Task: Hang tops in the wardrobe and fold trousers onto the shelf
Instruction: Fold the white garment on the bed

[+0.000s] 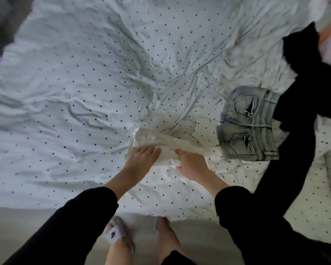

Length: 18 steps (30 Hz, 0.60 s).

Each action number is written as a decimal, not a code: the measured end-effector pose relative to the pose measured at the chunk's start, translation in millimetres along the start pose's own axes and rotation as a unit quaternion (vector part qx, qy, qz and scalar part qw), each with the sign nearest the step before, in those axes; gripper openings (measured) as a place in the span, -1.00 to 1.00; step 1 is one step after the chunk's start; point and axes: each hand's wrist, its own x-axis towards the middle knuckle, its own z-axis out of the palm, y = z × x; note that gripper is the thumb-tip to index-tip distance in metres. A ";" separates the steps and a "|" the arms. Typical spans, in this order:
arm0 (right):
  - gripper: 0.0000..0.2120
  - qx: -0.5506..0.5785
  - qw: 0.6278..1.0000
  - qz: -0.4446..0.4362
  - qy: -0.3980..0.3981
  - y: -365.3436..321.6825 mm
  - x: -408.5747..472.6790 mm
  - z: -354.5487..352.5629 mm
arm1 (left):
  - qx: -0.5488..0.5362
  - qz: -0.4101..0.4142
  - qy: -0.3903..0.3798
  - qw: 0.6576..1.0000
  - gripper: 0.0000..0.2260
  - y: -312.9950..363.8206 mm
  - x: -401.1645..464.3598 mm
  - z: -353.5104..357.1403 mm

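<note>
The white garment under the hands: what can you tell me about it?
The white garment is a thin, creased cloth bundle, partly folded, lying on the dotted bedsheet near the bed's edge. The left hand rests on it with fingers flat; the right hand grips its near edge. What kind of garment it is cannot be told.

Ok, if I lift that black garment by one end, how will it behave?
The black garment will likely go limp, since it already drapes loosely across the bed. It's long, so the far end would probably trail, possibly dragging the folded denim jeans it overlaps.
</note>
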 end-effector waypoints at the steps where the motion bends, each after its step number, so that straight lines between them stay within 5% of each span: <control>1: -0.55 -0.004 1.000 -0.012 0.021 -22.5 2.3 -19.0 | 0.008 -0.022 0.024 0.999 -0.55 -15.1 -13.5 -18.4; 9: -0.35 -0.049 0.958 -0.206 0.195 -276.2 15.2 -125.8 | 0.104 -0.243 0.112 0.958 -0.29 -136.4 -202.9 -178.0; 18: -0.54 -0.086 0.895 -0.350 0.264 -552.5 10.1 -177.9 | 0.190 -0.400 0.114 0.889 -0.10 -251.5 -419.1 -286.9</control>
